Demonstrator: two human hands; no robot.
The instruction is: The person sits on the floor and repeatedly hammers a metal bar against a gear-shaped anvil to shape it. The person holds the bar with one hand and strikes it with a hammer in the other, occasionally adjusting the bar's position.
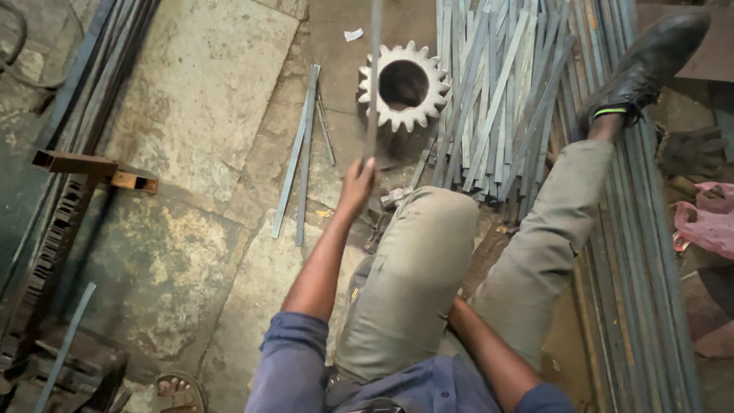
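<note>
We hold a long thin steel strip [373,84] upright in our left hand [356,186]. The fingers are closed around its lower end, and the strip goes up from the fist and out of the top of the picture, passing in front of the big gear [405,86] on the floor. Our right hand is hidden behind the raised knee [428,229], so we cannot tell if it is open or closed.

What could go wrong: the strip is gripped only at the bottom, and all its length stands free above the hand. We think the top can swing or bend, and then the strip may turn in the fist and slip out. If it falls forward, it could hit the gear or land on the pile of strips [497,99] just right of it. The boot [650,65] rests on long bars [634,229] which may roll, and this could disturb our balance.

Two loose strips [298,153] lie on the stone floor [199,92] left of the hand, apart from it. A pink cloth [707,218] lies at the right edge.
</note>
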